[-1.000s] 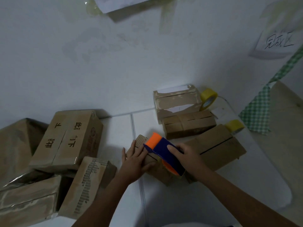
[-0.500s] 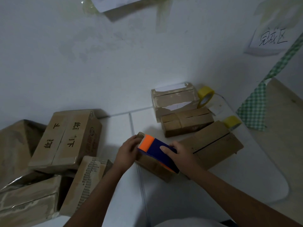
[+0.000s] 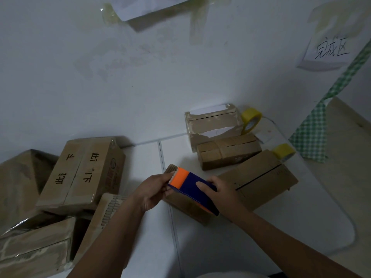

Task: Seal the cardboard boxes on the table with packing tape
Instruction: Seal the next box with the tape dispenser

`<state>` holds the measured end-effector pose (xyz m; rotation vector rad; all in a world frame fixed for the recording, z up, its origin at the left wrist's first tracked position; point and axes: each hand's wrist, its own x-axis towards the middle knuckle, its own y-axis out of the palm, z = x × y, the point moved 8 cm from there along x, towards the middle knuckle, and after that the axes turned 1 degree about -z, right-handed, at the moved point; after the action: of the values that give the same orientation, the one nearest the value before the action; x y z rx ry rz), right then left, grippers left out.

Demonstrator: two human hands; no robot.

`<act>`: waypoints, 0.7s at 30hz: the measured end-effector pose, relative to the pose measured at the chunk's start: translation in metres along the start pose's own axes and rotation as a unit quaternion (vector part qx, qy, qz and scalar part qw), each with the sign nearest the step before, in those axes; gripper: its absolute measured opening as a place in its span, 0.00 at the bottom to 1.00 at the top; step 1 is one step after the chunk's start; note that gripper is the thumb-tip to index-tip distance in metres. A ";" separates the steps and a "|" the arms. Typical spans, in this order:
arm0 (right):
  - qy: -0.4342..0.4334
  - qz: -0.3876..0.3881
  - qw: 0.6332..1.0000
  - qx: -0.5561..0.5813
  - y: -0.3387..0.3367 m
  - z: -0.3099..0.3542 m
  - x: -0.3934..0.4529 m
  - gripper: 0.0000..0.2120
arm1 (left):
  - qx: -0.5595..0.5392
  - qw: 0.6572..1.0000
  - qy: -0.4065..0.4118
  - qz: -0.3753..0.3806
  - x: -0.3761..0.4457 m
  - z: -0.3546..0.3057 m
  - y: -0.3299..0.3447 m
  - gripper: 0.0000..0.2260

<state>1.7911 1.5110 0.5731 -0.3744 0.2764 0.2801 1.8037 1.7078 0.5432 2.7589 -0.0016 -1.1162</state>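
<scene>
A small cardboard box [image 3: 186,205] lies on the white table [image 3: 220,247] in front of me. Over it my right hand [image 3: 220,194] grips a blue and orange tape dispenser [image 3: 193,186], index finger laid along its top. My left hand [image 3: 154,190] has its fingers curled at the dispenser's orange toothed end, at the box's far left corner; I cannot see tape between them. The box's top is mostly hidden by the dispenser and both hands.
Three more boxes sit at the right: a long one [image 3: 263,178], a middle one [image 3: 228,153], a pale one [image 3: 212,125] by the wall. Two yellow tape rolls [image 3: 251,121] [image 3: 284,151] lie beside them. Several larger boxes [image 3: 84,171] crowd the left.
My left hand has left the box top, where it lay flat, and curled its fingers at the dispenser's orange end. The dispenser now sits lower and flatter over the box.
</scene>
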 end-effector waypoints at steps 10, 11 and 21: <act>-0.006 0.002 1.000 0.007 0.000 0.001 0.001 0.17 | -0.005 1.000 0.003 -0.010 -0.003 -0.005 -0.001 0.09; -0.005 0.001 1.000 0.007 -0.001 0.002 0.001 0.17 | -0.008 1.000 0.000 -0.011 -0.003 -0.005 0.000 0.10; -0.002 0.012 1.000 0.004 0.000 0.003 -0.001 0.19 | 0.102 0.994 0.037 -0.016 0.004 -0.005 -0.009 0.09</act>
<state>1.7909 1.5123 0.5758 -0.3616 0.2775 0.3036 1.8098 1.7175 0.5423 2.9894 -0.0646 -1.0758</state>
